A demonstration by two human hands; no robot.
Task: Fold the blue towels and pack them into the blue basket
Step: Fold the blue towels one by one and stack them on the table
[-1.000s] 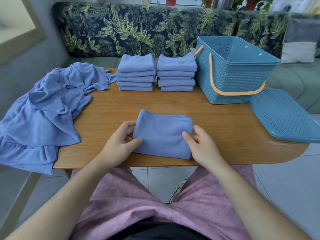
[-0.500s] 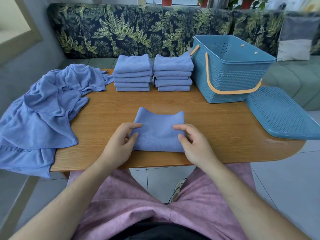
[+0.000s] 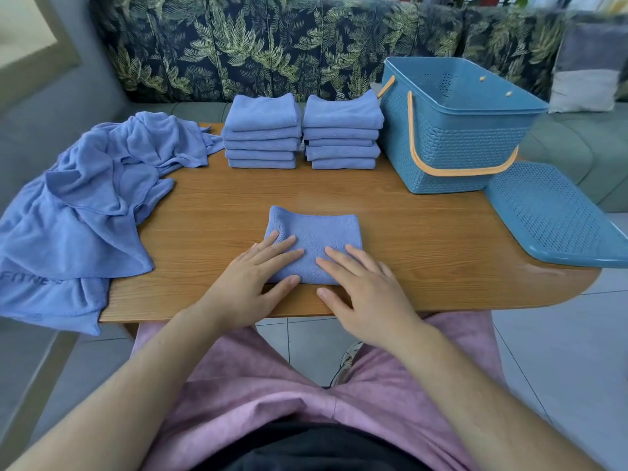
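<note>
**Both hands flat on a folded towel**

A folded blue towel (image 3: 316, 232) lies on the wooden tabletop (image 3: 424, 239), near its front edge and well apart from the basket. The left hand (image 3: 251, 283) rests on the towel's near left part and the right hand (image 3: 367, 294) on its near right part. Each grip is apart: the fingers lie straight and spread on the cloth, clamped on nothing. The right thumb sits on the wood just beside the towel's near edge.

At the far side stand two stacks of folded towels, the left stack (image 3: 261, 130) and the right stack (image 3: 341, 130), just beside each other. The right stack is next to the blue basket (image 3: 452, 144), whose orange handle (image 3: 458, 169) hangs down over its front wall. The basket's lid (image 3: 550, 212) lies at the tabletop's right end, overhanging the edge. A heap of unfolded towels (image 3: 91, 205) drapes over the left end. A leaf-patterned sofa (image 3: 272, 45) runs behind.
</note>
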